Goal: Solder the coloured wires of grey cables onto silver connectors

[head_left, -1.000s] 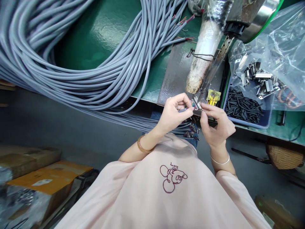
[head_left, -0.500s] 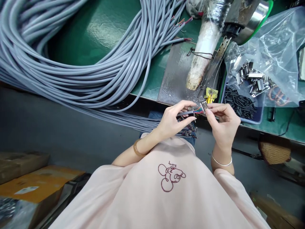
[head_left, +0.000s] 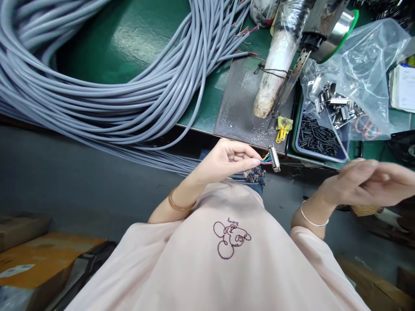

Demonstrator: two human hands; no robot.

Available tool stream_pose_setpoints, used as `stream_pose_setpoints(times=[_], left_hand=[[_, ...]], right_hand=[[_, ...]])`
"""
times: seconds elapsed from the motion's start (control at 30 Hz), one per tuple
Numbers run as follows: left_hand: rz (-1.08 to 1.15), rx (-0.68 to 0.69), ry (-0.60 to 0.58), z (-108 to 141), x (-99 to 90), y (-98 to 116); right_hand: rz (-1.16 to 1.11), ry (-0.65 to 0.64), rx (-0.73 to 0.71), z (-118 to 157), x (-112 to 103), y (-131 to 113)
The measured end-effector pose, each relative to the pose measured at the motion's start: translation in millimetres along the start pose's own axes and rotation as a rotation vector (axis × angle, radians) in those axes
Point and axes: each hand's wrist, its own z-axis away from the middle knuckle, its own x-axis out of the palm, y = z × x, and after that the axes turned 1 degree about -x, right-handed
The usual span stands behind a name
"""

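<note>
Right hand [head_left: 369, 183]: since half a second ago it has let go of the metal plug [head_left: 274, 159] and swung off to the right, and now it is well apart from the plug
Right grip: the fingers bend a little and look blurry, with their tips at the side of the picture, so I cannot tell how far open they are or if they hold anything
Left hand [head_left: 227, 162]: thumb and first finger are pressed together, pinching the coloured wires [head_left: 266, 159]; I cannot tell if some grey cable is tucked under the fingers too
Metal plug: it sits on the end of the wires, just past the left fingertips, a bit tilted, near the front edge of the green table [head_left: 136, 43]
Lap: more little plugs with wires [head_left: 254, 175] are bunched up just below the plug
Grey cables [head_left: 155, 103]: a big bundle bends across the table on the left, and some ends show red and orange wires
Metal plate [head_left: 240, 95]: it lies on the table past the left hand, with shiny crumbs on it and a small yellow thing [head_left: 283, 128] near its right side
White rod [head_left: 270, 82]: it slants over the plate, with black string tied around it and a dirty brown tip
Blue tray [head_left: 324, 156]: it stands right of the plate, full of short black tubes [head_left: 317, 137]
Clear bag [head_left: 366, 56]: it lies partly over the tray, with loose plugs [head_left: 339, 103] in it
</note>
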Motion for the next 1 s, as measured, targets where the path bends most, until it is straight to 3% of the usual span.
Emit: stream_pose_setpoints(times=[0.07, 0.1, 0.13, 0.2, 0.23, 0.33, 0.43, 0.5, 0.57, 0.63, 0.7, 0.73, 0.87, 1.0], left_hand=[[-0.022, 0.041, 0.025, 1.3, -3.6, 3.6], [-0.034, 0.061, 0.043, 0.6, -5.0, 3.9], [-0.045, 0.077, 0.063, -0.8, -6.2, 3.3], [-0.061, 0.095, 0.090, -5.3, -7.3, 0.0], [-0.063, 0.095, 0.093, -7.8, -7.2, -2.3], [-0.052, 0.071, 0.068, -13.8, -4.7, -9.8], [-0.035, 0.047, 0.025, -16.8, -0.8, -16.7], [-0.028, 0.037, 0.009, -18.2, 1.3, -21.4], [-0.031, 0.025, 0.013, -19.8, 3.1, -26.6], [-0.046, 0.016, 0.038, -21.7, 5.2, -31.8], [-0.080, 0.024, 0.081, -23.8, 8.2, -36.4], [-0.105, 0.034, 0.110, -24.7, 10.1, -38.3], [-0.214, 0.079, 0.202, -27.1, 18.6, -41.6], [-0.254, 0.115, 0.248, -26.5, 24.0, -41.2]], right_hand=[[0.246, 0.286, -0.159, -17.6, -13.1, 14.0], [0.403, 0.221, -0.191, -27.7, -16.9, 23.2], [0.514, 0.045, -0.188, -38.1, -19.0, 33.5], [0.646, -0.217, -0.116, -57.7, -18.6, 55.9], [0.672, -0.289, -0.067, -66.2, -16.8, 66.6], [0.660, -0.399, 0.002, -84.2, -10.4, 89.7], [0.614, -0.457, 0.025, -91.1, -8.4, 95.7], [0.600, -0.405, 0.023, -89.2, -10.2, 90.5], [0.578, -0.250, -0.016, -81.1, -13.2, 77.8], [0.504, -0.043, -0.068, -66.6, -15.1, 57.9], [0.342, 0.034, -0.030, -46.9, -13.3, 32.4], [0.220, 0.027, 0.010, -35.7, -10.3, 18.9], [-0.084, -0.294, 0.170, 6.3, 16.1, -22.7], [-0.114, -0.327, 0.143, 25.3, 44.2, -29.5]])
